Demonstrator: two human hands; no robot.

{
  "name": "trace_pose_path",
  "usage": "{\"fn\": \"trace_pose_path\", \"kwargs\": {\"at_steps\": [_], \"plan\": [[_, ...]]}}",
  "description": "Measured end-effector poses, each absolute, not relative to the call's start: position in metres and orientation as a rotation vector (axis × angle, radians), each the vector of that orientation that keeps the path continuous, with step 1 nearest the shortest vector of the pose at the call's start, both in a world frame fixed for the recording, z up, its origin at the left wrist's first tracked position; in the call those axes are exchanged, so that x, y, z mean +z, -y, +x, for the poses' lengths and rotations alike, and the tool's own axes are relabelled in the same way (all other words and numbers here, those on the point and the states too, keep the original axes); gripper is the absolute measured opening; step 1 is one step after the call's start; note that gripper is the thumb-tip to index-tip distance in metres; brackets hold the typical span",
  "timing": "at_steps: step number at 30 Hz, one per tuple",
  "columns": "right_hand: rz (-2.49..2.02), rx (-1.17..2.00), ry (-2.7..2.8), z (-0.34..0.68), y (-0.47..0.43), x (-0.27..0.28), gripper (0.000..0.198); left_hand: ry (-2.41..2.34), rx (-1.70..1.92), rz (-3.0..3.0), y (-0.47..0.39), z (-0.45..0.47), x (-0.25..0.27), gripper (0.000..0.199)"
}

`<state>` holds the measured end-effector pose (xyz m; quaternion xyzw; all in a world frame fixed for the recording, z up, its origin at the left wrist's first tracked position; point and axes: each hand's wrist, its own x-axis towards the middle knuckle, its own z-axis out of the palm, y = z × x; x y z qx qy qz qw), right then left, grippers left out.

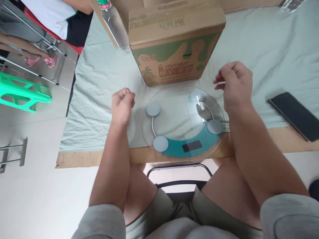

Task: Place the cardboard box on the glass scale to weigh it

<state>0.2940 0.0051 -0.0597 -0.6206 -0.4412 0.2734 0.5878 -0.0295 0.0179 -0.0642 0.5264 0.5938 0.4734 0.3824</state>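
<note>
A round glass bathroom scale [184,146] lies at the table's near edge, with a teal band, a dark display and silver discs. To its left, my left hand [122,103] is raised in a closed fist, with nothing showing in it. My right hand [236,83] hovers above the scale's upper right side. Its fingers are curled inward and slightly blurred, and I see no object in them. Neither hand appears to touch the scale. Just behind the scale stands a taped brown cardboard box [169,63] printed with green and "COCONUT".
A clear bottle [114,26] with a green cap stands left of the box. A dark phone [295,114] lies at the right on the pale green cloth [99,83]. Beyond the table's left edge are a green stool [22,93] and another person's legs [27,46].
</note>
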Motion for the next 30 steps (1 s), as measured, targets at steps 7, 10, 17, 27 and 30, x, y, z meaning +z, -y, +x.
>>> {"fn": "trace_pose_path", "kwargs": {"at_steps": [7,10,17,27,30], "plan": [[-1.692,0.565,1.045,0.315,0.015,-0.089,0.046,-1.669,0.993,1.506,0.000,-0.030,-0.092,0.036],[-1.736,0.549,1.076,0.311,0.015,-0.086,0.050,-1.706,0.918,1.571,-0.001,-0.027,-0.091,0.035],[-1.814,0.511,1.110,0.308,0.012,-0.086,0.049,-1.732,0.833,1.624,0.000,-0.030,-0.092,0.036],[-1.828,0.510,1.134,0.302,0.014,-0.080,0.049,-1.753,0.788,1.648,0.000,-0.028,-0.088,0.036],[-1.823,0.510,1.141,0.303,0.014,-0.080,0.049,-1.763,0.789,1.649,0.000,-0.028,-0.089,0.037]]}}
